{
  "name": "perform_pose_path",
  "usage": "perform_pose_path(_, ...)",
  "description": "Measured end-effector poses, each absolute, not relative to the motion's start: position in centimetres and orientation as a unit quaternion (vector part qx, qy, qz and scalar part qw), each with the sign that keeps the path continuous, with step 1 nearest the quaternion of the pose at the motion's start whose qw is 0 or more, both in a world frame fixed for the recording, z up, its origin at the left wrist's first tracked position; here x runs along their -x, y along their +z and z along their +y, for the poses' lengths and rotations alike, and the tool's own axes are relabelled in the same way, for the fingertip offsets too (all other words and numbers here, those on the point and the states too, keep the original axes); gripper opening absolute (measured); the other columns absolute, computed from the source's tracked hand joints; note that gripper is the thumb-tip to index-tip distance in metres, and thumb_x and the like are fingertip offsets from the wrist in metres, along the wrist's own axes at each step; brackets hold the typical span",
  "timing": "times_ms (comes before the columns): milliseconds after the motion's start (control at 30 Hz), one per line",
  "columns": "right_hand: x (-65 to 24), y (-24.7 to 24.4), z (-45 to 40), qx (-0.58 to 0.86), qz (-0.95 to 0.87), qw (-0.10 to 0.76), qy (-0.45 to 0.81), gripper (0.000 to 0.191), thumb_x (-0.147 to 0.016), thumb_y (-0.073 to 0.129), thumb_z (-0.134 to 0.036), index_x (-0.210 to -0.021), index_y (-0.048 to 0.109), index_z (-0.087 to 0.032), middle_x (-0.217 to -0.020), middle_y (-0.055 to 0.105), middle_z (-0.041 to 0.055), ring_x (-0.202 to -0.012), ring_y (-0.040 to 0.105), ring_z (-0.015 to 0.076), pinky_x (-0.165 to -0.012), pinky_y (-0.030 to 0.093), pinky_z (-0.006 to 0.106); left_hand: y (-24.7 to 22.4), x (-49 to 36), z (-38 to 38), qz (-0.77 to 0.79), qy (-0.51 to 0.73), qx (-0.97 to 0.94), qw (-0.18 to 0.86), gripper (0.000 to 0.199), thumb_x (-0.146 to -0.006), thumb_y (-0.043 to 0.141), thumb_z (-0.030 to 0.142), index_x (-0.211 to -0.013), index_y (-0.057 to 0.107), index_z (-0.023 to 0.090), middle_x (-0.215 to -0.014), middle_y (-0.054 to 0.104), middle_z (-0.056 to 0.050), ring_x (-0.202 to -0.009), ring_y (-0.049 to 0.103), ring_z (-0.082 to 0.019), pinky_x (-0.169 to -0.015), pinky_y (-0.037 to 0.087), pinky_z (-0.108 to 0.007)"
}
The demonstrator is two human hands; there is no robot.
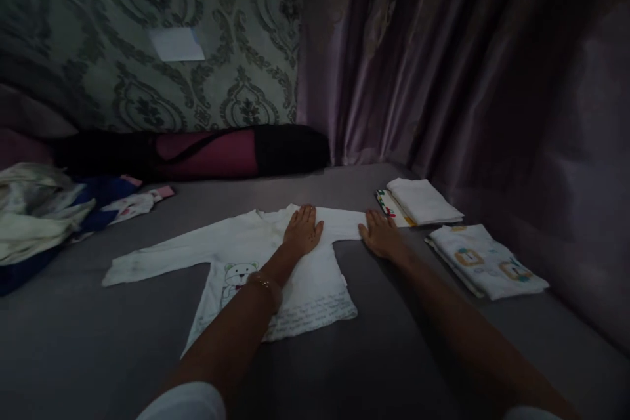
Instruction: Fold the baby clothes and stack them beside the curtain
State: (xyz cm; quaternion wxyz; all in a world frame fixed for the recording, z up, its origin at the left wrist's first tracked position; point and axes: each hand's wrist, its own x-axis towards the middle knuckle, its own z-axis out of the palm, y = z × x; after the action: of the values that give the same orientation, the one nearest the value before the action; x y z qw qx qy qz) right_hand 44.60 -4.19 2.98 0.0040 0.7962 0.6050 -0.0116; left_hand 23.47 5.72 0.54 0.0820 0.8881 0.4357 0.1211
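A small white long-sleeved shirt (310, 282) with a bear print lies spread on the grey sheet, both sleeves stretched out sideways. My left hand (304, 230) rests flat on its upper chest near the right shoulder, fingers together but extended. At the cuff end of the right sleeve lies my right hand (381, 233), palm down with its fingers extended. Neither hand grips anything. My left forearm covers part of the shirt's front and hem.
Folded white clothes (426, 201) and a folded printed garment (487, 262) lie at the right. A loose clothes pile (39, 210) is at the far left. A black and maroon long bag (211, 153) lies along the patterned wall, beside purple curtains (374, 79).
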Motion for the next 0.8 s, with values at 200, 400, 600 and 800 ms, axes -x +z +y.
perform_pose_path(200,-39.7,5.2,-2.4,-0.751,0.658,-0.04,0.031,0.055,-0.095,0.026,-0.028,-0.143,0.036,-0.003,-0.151,0.032,0.0193,-0.139,0.028,0.0288,-0.114,0.015,0.049,3.3,-20.2,6.3,0.42,0.17,-0.881,0.136,0.059,-0.099,0.02,0.043,-0.144,0.034,0.008,-0.153,0.031,-0.015,-0.143,0.024,-0.023,-0.115,0.024,-0.037)
perform_pose_path(400,-30.9,5.0,0.2,-0.553,0.823,-0.096,-0.085,0.058,-0.098,0.021,-0.037,-0.146,0.033,-0.007,-0.153,0.029,0.0139,-0.143,0.021,0.0225,-0.117,0.012,0.041,3.9,-12.8,6.5,0.496,0.179,-0.849,-0.027,0.051,-0.096,0.029,0.031,-0.135,0.044,0.003,-0.145,0.041,-0.022,-0.139,0.031,-0.029,-0.115,0.022,-0.043)
perform_pose_path(600,-29.6,3.2,1.5,-0.524,0.84,-0.082,-0.111,0.064,-0.098,0.015,-0.044,-0.149,0.025,-0.007,-0.156,0.02,0.0133,-0.145,0.014,0.0221,-0.118,0.01,0.04,0.9,-8.0,7.9,0.579,0.096,-0.808,-0.05,0.065,-0.095,0.026,0.048,-0.136,0.042,0.0,-0.142,0.043,-0.025,-0.136,0.035,-0.034,-0.11,0.029,-0.048)
perform_pose_path(800,-31.6,2.5,2.5,-0.585,0.807,-0.05,-0.061,0.064,-0.098,0.017,-0.044,-0.148,0.027,-0.006,-0.156,0.021,0.0134,-0.144,0.016,0.0223,-0.117,0.011,0.041,0.2,-7.6,7.9,0.59,0.069,-0.802,-0.061,0.069,-0.095,0.02,0.05,-0.14,0.037,0.001,-0.147,0.038,-0.022,-0.139,0.031,-0.032,-0.112,0.026,-0.046)
